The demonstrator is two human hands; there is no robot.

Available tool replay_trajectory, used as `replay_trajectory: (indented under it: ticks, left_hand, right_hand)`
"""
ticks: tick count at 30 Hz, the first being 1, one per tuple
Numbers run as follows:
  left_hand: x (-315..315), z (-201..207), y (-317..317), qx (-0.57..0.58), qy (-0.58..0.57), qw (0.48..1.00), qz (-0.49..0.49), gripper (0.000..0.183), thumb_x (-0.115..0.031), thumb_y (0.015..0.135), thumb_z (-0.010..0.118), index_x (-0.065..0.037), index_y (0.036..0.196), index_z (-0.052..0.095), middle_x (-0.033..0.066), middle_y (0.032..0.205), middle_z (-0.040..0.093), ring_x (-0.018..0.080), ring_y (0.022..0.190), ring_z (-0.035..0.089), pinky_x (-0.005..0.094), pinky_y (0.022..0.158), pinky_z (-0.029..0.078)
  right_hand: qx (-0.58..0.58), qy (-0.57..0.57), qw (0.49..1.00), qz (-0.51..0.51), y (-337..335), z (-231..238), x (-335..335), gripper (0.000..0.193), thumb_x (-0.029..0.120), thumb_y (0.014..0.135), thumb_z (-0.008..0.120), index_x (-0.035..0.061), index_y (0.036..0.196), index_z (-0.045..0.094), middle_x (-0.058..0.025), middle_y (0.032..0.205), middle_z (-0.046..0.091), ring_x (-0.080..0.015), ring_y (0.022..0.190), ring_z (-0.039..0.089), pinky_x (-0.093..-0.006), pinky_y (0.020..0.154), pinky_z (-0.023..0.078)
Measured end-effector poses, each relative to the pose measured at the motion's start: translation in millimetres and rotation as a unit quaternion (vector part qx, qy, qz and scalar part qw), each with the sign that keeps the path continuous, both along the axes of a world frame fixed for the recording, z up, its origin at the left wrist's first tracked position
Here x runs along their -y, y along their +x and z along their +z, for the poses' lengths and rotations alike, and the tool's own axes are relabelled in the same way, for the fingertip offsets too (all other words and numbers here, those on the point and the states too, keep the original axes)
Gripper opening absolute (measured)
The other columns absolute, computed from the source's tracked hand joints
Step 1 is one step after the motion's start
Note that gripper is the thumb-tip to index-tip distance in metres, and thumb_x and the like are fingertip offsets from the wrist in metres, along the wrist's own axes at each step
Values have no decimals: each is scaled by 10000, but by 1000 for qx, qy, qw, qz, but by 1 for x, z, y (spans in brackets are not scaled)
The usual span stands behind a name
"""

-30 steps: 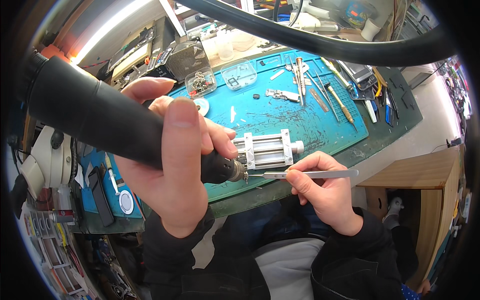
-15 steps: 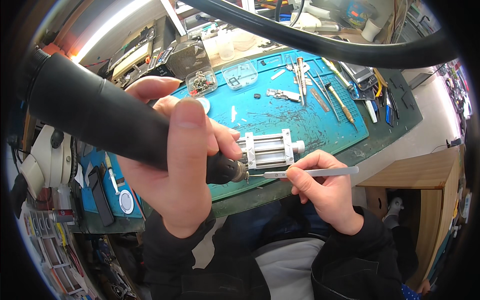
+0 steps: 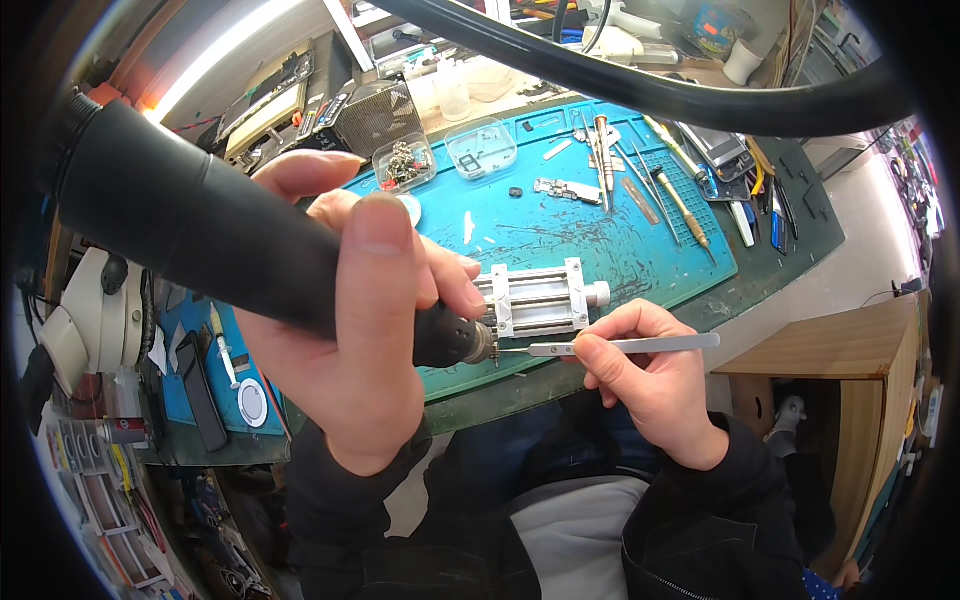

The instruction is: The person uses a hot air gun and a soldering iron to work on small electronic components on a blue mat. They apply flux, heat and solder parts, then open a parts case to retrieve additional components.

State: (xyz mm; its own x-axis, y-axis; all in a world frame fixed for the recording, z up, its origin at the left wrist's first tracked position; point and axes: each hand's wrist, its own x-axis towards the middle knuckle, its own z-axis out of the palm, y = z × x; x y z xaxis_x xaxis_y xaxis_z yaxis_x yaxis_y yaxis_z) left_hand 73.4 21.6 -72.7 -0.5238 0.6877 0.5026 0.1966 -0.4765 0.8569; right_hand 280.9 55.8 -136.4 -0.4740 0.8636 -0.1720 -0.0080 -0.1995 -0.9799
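My left hand (image 3: 350,330) is wrapped around the thick black handle of a hot air gun (image 3: 200,210), whose metal nozzle points toward the near edge of the mat. Between thumb and fingers my right hand (image 3: 645,375) pinches a slim blade tool (image 3: 660,344) with a flat silver handle and two screws. Its thin tip reaches left to a small metallic piece (image 3: 496,354) right at the nozzle; whether they touch is too small to tell. Just beyond stands a silver clamping fixture (image 3: 540,298) with rods and a round knob, its left end partly hidden by my left fingers.
A blue work mat (image 3: 590,250) carries screwdrivers and tweezers (image 3: 650,185), a metal bracket (image 3: 567,190), a box of small screws (image 3: 404,162) and a clear tray (image 3: 482,150). A phone (image 3: 200,390) lies at left. A thick black hose (image 3: 640,85) arches across the top.
Almost nothing differs. Both hands keep the same grip and place, with only a very slight shift at the nozzle and blade tip.
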Motion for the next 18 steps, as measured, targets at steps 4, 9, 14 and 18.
replay_trajectory:
  ticks: [4,9,14,18]
  left_hand:
    - [0,-1,-3,4,10,1000,-5,376,-207,1111,589,42,1366,468,6,730,518,152,538,619,373,630,613]
    - [0,-1,-6,-11,32,999,7,375,-207,1110,584,43,1368,477,7,743,522,148,543,616,370,634,611]
    - [0,2,-9,1,45,999,18,370,-217,1112,575,47,1358,496,4,741,505,140,535,601,356,625,606]
    - [7,13,-17,17,13,999,23,364,-218,1112,571,55,1346,511,0,729,488,133,531,590,348,612,600]
  right_hand:
    - [0,0,1000,3,1,0,0,212,188,1005,817,-1,1035,725,-36,795,737,-49,663,654,-211,550,493]
    - [-14,-4,1000,0,1,0,1,214,186,1006,816,-3,1043,723,-48,833,744,-55,687,664,-217,558,505]
    - [-60,-13,998,-13,6,-3,-2,205,173,1026,792,-8,1060,701,-75,903,757,-70,716,679,-224,575,525]
    - [-58,87,989,-107,28,-6,-21,183,169,1054,753,2,1058,677,-104,945,774,-74,714,662,-220,595,517]
